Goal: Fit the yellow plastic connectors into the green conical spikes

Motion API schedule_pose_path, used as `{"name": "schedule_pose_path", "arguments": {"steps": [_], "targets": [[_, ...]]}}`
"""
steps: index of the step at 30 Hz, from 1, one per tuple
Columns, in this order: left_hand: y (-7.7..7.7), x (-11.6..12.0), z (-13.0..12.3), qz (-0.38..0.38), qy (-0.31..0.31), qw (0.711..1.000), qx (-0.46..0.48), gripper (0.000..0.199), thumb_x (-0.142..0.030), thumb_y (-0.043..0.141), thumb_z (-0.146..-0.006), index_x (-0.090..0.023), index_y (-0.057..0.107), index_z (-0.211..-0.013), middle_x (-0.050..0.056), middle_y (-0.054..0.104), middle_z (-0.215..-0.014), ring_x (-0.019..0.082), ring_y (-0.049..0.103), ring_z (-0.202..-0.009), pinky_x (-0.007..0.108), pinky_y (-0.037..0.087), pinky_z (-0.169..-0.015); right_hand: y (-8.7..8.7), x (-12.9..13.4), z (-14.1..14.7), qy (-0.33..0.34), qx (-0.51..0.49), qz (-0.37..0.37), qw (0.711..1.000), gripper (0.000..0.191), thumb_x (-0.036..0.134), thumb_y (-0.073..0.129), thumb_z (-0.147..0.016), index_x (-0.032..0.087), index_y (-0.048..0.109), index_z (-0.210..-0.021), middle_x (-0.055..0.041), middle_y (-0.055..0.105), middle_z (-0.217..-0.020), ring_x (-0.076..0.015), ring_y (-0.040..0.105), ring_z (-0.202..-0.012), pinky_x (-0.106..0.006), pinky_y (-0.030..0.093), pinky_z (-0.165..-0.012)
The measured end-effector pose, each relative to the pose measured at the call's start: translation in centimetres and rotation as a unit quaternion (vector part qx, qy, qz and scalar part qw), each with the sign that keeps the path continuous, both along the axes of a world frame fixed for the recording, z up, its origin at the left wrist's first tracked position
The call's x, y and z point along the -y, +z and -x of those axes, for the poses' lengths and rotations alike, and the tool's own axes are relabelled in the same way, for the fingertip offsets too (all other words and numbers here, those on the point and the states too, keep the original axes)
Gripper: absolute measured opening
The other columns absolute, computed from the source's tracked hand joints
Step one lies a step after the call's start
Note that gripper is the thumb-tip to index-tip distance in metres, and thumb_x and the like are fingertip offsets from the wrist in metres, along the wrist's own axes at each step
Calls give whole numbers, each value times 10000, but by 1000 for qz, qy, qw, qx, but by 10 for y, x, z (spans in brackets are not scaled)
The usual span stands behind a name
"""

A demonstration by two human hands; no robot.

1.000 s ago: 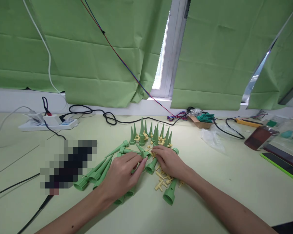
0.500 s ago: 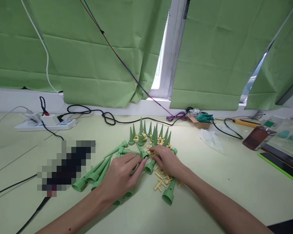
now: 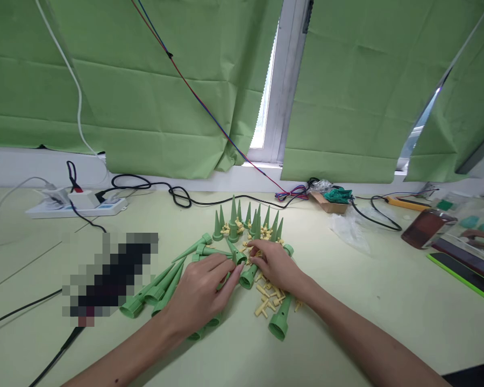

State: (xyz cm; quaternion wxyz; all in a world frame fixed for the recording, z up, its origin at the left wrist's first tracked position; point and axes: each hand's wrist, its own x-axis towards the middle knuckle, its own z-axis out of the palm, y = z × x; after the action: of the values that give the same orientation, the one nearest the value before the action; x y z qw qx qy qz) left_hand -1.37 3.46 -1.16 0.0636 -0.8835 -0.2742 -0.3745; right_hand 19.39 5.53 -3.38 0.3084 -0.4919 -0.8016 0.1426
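My left hand (image 3: 204, 285) is closed on a green cone (image 3: 237, 253), its open wide end turned toward my right hand. My right hand (image 3: 276, 266) is bent, thumb and fingertips close together by that cone's opening; whatever they hold is too small to make out. Below the fingers lies another green cone (image 3: 248, 277), beside scattered yellow T-shaped pieces (image 3: 264, 301). Several green cones stand upright behind the hands (image 3: 233, 228), with yellow pieces among them. More cones lie on their sides at the left (image 3: 159, 287), and one lies in front (image 3: 279, 322).
A white power strip (image 3: 76, 204) and black cable (image 3: 210, 201) lie along the back. A dark pixelated object (image 3: 113, 277) is at left. At right are a small cardboard box (image 3: 328, 203), plastic bag (image 3: 349, 231), bottle (image 3: 427, 228) and green-edged phone (image 3: 465, 279).
Both hands remain in nearly the same place, with only slight finger movement around the held cone. A brownish shape, perhaps another person's hand, has appeared at the far right edge.
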Motion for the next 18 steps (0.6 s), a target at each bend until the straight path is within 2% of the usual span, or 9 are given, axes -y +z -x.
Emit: {"name": "schedule_pose_path", "arguments": {"steps": [6, 12, 18], "targets": [[0, -1, -1, -7, -2, 1000, 2, 225, -171, 524, -936, -163, 529, -712, -13, 478, -613, 116, 423, -558, 263, 307, -531, 1, 1, 3, -26, 15, 10, 1000, 274, 223, 589, -899, 191, 604, -1171, -48, 691, -977, -202, 627, -858, -304, 446, -747], [-1, 0, 0, -5, -5, 1000, 2, 221, -168, 527, -934, -163, 523, -713, -11, 476, -621, 116, 422, -564, 262, 309, -537, -3, 0, 7, -53, 9, 9, 999, 235, 211, 597, -870, 191, 617, -1103, -33, 694, -953, -196, 627, -878, -300, 423, -786], [-3, -2, -1, -2, -5, 1000, 2, 224, -165, 522, -935, -167, 510, -711, -13, 470, -624, 117, 419, -569, 264, 304, -540, -3, -1, 12, -82, 9, 17, 996, 178, 204, 602, -844, 194, 640, -1018, -24, 701, -936, -191, 628, -866, -283, 411, -743]]}}
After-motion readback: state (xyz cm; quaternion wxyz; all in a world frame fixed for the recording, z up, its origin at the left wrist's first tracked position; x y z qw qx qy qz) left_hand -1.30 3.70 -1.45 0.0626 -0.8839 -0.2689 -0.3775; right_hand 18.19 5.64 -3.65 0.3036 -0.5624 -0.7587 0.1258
